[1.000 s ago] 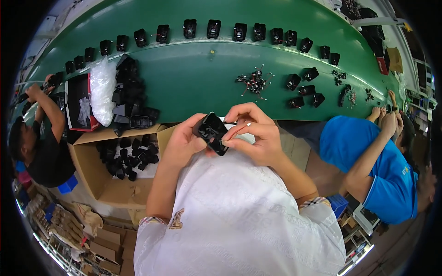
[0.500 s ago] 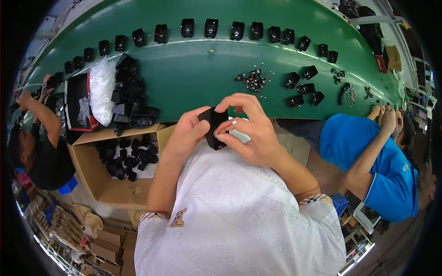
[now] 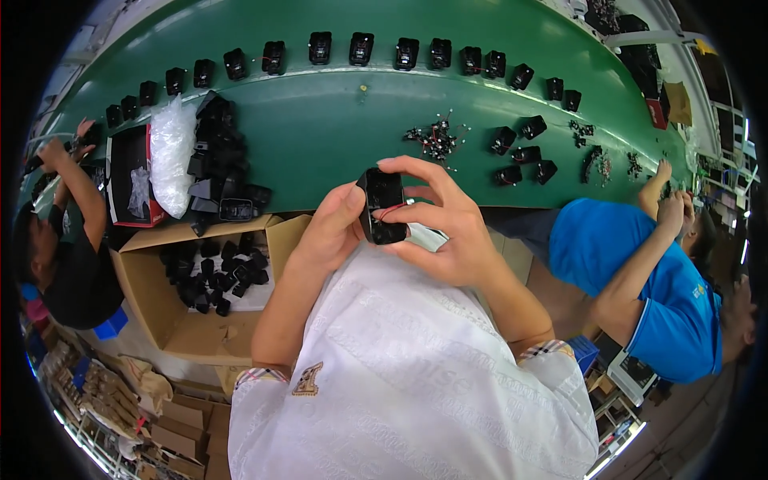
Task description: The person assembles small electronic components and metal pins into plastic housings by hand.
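While both hands meet just above the person's white shirt (image 3: pixel 416 376), a small black plastic part (image 3: pixel 381 204) sits upright between them, held over the near edge of the green table (image 3: pixel 336 136). Left hand (image 3: pixel 332 232) grips the part's left side w/ thumb pressed on it, other fingers curled behind & mostly hidden. Right hand (image 3: pixel 444 220) wraps the right side: index finger arched over the top, thumb on the front, remaining fingers curled together under the part's lower end. A thin red wire (image 3: pixel 390 210) shows on the part's front, near the right thumb. To the left, an open cardboard box (image 3: pixel 200 328) holds a heap of similar black parts (image 3: pixel 214 272); just beyond it on the table lie a clear plastic bag (image 3: pixel 172 156) & a pile of black parts (image 3: pixel 224 160). A row of black parts (image 3: pixel 360 50) runs along the far side of the table, & a small cluster of tiny bits (image 3: pixel 432 140) lies mid-table, well apart from the hands. Two co-workers nearby: one in a blue shirt (image 3: pixel 640 272) at right, one in a dark shirt (image 3: pixel 76 272) at far left.
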Demonstrator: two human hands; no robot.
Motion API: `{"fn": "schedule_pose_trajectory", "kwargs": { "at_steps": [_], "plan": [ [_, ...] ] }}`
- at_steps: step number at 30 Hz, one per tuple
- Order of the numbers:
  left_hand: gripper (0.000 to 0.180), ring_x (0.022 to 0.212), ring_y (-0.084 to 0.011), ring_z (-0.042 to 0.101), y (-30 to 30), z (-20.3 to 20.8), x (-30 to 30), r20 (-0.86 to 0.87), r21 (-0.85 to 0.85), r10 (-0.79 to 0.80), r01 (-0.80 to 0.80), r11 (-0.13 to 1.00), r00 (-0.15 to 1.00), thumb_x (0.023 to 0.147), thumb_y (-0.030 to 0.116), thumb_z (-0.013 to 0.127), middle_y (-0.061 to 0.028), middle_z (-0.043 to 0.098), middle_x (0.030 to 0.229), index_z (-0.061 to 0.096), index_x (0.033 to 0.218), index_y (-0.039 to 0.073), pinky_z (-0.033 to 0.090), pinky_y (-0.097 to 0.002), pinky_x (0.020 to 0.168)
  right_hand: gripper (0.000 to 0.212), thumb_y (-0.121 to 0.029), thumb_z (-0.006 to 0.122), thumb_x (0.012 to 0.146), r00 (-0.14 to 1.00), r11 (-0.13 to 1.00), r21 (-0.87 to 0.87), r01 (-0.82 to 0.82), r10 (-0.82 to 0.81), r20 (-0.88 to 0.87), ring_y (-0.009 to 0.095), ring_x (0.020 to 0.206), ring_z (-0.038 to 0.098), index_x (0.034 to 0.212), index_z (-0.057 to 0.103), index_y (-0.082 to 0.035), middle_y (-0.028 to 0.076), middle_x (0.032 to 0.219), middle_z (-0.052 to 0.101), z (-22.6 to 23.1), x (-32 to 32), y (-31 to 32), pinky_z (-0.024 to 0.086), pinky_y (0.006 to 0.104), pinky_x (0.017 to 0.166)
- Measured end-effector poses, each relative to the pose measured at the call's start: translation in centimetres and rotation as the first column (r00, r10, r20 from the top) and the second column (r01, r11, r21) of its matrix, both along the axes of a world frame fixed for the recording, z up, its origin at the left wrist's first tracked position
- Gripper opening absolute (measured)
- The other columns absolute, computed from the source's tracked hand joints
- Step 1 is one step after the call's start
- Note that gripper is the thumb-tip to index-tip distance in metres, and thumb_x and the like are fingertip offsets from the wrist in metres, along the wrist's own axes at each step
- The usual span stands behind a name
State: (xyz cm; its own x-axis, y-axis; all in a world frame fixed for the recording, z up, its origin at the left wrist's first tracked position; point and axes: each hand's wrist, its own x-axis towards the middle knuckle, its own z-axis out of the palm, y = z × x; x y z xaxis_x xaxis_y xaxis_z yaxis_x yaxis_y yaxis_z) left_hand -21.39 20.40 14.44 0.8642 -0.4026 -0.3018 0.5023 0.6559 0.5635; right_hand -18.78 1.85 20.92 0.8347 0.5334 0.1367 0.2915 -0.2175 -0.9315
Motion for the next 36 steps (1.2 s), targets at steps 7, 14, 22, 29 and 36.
{"fn": "schedule_pose_trajectory", "kwargs": {
  "at_steps": [7, 14, 22, 29, 36],
  "plan": [
    [0.055, 0.079, -0.0167, 0.067, 0.9, 0.8, 1.7, -0.112, 0.267, -0.271, 0.292, 0.919, 0.956, 0.103, 0.050, 0.042, -0.0104, 0.070, 0.092, 0.061, 0.112, -0.001, 0.050, -0.0248, 0.062, 0.024, -0.002, 0.081, 0.070, 0.867, 0.939, 0.318, 0.128, 0.050, -0.496, 0.032, 0.130, 0.051, 0.091, 0.068, 0.001, 0.024, 0.145, 0.046, -4.5, 1.2, -2.1, 0.041, 0.0454, 0.108],
    [0.023, 0.100, -0.0261, 0.061, 9.3, -4.9, 0.5, 0.430, 0.833, -0.208, -0.475, -0.283, 0.879, 0.090, 0.019, 0.067, -0.0104, 0.067, 0.103, 0.065, 0.107, 0.005, 0.046, -0.0367, 0.091, 0.060, -0.022, 0.067, 0.089, 0.663, 0.637, 0.637, 0.434, 0.253, -0.704, 0.027, 0.131, 0.049, 0.137, 0.048, 0.008, 0.020, 0.146, 0.046, -9.5, 1.6, -5.7, 0.036, 0.0415, 0.113],
    [0.057, 0.128, -0.0367, 0.040, 13.9, -9.9, -1.9, 0.057, 0.647, -0.254, -0.229, -0.727, 0.966, 0.076, 0.024, 0.079, -0.0122, 0.046, 0.136, 0.054, 0.126, 0.011, 0.040, -0.0513, 0.099, 0.031, -0.015, 0.084, 0.067, 0.678, 0.638, -0.275, 0.719, -0.559, 0.477, 0.036, 0.119, 0.055, 0.093, 0.071, -0.005, 0.016, 0.132, 0.056, -16.5, 11.0, -16.6, 0.046, 0.0434, 0.099],
    [0.068, 0.125, -0.0387, 0.044, 12.9, -11.0, -1.4, 0.019, 0.707, -0.217, -0.166, -0.688, 0.976, 0.070, 0.016, 0.083, -0.0146, 0.042, 0.141, 0.051, 0.130, 0.011, 0.044, -0.0476, 0.096, 0.031, -0.018, 0.086, 0.062, 0.745, 0.469, -0.591, 0.657, -0.283, 0.604, 0.034, 0.125, 0.048, 0.087, 0.070, -0.008, 0.011, 0.130, 0.056, -22.5, 14.2, -19.5, 0.041, 0.0478, 0.101],
    [0.060, 0.122, -0.0379, 0.045, 13.9, -13.6, -2.0, -0.015, 0.736, -0.335, -0.216, -0.641, 0.942, 0.073, 0.002, 0.076, -0.0147, 0.043, 0.140, 0.053, 0.128, 0.009, 0.046, -0.0454, 0.096, 0.039, -0.018, 0.085, 0.064, 0.771, 0.391, -0.665, 0.636, -0.284, 0.571, 0.033, 0.133, 0.040, 0.098, 0.070, -0.009, 0.009, 0.136, 0.051, -21.6, 12.5, -18.6, 0.036, 0.0484, 0.105]
  ]
}}
